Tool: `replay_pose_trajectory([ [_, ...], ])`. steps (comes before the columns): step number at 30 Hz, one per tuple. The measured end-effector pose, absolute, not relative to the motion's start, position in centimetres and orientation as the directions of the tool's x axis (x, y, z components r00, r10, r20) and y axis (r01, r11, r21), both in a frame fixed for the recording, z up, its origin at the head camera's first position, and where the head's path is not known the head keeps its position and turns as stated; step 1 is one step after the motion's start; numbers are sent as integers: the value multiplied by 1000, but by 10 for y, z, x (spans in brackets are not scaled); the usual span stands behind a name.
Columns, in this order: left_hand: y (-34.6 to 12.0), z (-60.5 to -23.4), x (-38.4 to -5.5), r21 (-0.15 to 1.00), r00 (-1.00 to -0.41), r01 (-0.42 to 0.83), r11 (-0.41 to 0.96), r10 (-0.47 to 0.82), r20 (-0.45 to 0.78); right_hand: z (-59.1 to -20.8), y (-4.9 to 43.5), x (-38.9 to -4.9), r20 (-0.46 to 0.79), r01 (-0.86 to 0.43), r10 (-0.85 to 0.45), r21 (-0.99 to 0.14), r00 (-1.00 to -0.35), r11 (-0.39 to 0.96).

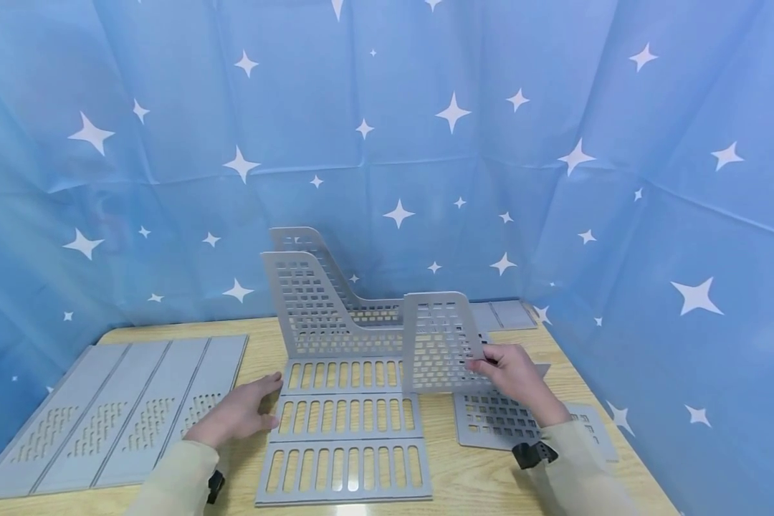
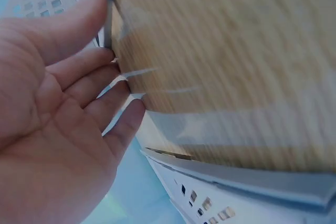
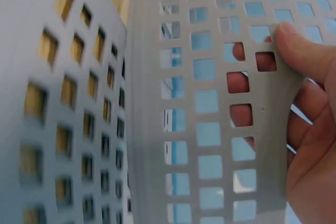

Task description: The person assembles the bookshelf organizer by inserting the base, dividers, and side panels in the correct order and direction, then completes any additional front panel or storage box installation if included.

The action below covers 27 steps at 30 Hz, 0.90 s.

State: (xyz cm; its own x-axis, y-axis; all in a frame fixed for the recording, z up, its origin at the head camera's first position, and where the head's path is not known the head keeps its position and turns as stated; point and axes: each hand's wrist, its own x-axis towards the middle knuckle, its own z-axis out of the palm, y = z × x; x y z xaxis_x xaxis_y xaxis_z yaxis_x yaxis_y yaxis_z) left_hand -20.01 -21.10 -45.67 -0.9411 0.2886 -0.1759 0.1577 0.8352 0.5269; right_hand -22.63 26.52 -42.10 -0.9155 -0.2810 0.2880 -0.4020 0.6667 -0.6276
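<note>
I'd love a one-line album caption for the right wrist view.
A right hand pinches the edge of a square-holed grey panel, some of its fingers glimpsed through it.

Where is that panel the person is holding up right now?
In the head view, the perforated panel is right of centre, held upright by the right hand's fingers, beside the far right corner of the flat slotted base.

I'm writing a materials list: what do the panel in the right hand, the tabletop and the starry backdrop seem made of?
Panel: probably plastic, satin grey, thin with clean-edged holes.
Tabletop: wood or wood-look laminate, pale grain, slightly glossy where light reflects.
Starry backdrop: likely fabric, smooth, with soft folds and creases.
</note>
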Motion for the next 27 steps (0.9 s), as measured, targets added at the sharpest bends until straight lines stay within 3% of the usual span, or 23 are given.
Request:
replay_pose_trajectory([
  [5,-212,-457,-201,513,-942,162,843,286,-173,-425,258,-229,376,-475,-298,-588,-877,655],
  [21,-210,-458,-199,499,-942,193,845,303,-147,-437,215,-236,361,-476,-311,-676,-879,562],
  [27,-209,-460,-198,488,-946,189,852,291,-142,-434,192,-236,308,-449,-329,-670,-893,591],
])
